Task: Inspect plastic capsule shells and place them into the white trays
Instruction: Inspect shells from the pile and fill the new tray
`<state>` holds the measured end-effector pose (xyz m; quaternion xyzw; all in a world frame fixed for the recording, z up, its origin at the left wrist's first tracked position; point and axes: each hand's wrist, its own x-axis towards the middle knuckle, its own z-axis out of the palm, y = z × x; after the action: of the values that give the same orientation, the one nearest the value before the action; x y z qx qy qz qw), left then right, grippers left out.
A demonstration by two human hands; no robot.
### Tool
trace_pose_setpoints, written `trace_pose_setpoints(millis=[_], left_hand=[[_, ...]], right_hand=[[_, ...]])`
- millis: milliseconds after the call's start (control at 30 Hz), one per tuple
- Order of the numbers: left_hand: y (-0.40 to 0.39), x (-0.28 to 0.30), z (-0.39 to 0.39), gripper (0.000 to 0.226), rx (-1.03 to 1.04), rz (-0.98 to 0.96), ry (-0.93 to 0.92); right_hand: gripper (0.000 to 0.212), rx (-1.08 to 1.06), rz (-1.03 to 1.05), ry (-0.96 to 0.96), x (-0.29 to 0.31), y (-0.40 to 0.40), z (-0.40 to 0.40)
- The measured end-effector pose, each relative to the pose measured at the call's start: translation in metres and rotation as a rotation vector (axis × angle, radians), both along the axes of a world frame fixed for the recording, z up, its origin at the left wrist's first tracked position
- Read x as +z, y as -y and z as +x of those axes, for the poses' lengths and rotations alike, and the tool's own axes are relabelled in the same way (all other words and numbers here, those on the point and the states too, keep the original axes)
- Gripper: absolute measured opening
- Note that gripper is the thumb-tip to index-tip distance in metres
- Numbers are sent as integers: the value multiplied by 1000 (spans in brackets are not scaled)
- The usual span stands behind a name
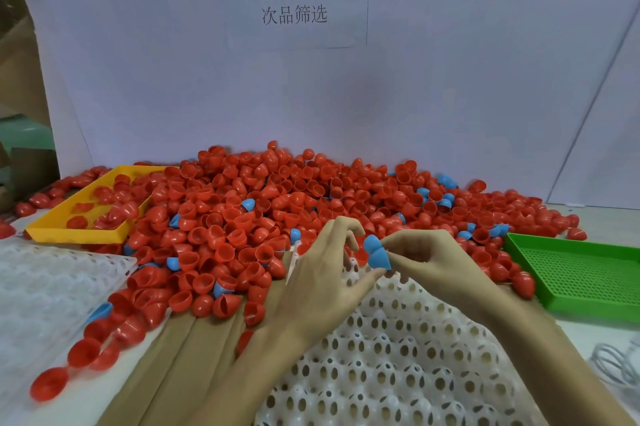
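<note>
Right hand [426, 252] pinches two blue shells [376, 252] — left hand [325, 273] loose-fingered; check rims, then seat in white tray [398, 356].

Even, soft, fairly bright light with faint shadows. Wide-angle bending at the edges. Slight overall softness; corners blur.
</note>
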<state>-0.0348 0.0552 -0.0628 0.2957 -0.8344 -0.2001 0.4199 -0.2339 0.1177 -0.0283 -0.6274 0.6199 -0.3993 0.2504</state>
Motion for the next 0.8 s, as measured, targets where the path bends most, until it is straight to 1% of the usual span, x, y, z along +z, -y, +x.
trace_pose_setpoints(millis=[133,200,267,333,367,400,467,533,600,667,733,800], left_hand=[[-4,0,-5,34,-146,8,-18],[-5,1,-7,27,-190,86,-80],[-5,6,-7,24,-248,298,-191],[-4,10,-6,22,-329,522,-308],[-4,12,-5,23,-362,607,-367],[-4,13,-5,26,-404,689,-428],[-6,14,-5,30,-516,830,-530],[-8,14,-6,31,-604,894,-561],[-8,13,-7,32,-647,922,-566],[-8,12,-7,34,-673,970,-588],[-7,12,-6,36,-706,1013,-608],[-7,12,-5,41,-719,1019,-597]], right_hand=[[16,33,29,17,-2,-10,-1],[15,47,12,53,1,-14,-3],[17,17,-44,109,4,-18,-4],[17,-57,-129,177,6,-21,-6],[23,-68,-144,216,7,-24,-7],[30,-36,-129,252,8,-26,-9],[42,95,-76,292,9,-30,-10],[43,166,-101,282,9,-31,-7],[33,142,-172,263,10,-31,-2],[24,107,-200,258,9,-31,0],[19,74,-214,237,8,-31,0],[20,46,-218,207,7,-31,0]])
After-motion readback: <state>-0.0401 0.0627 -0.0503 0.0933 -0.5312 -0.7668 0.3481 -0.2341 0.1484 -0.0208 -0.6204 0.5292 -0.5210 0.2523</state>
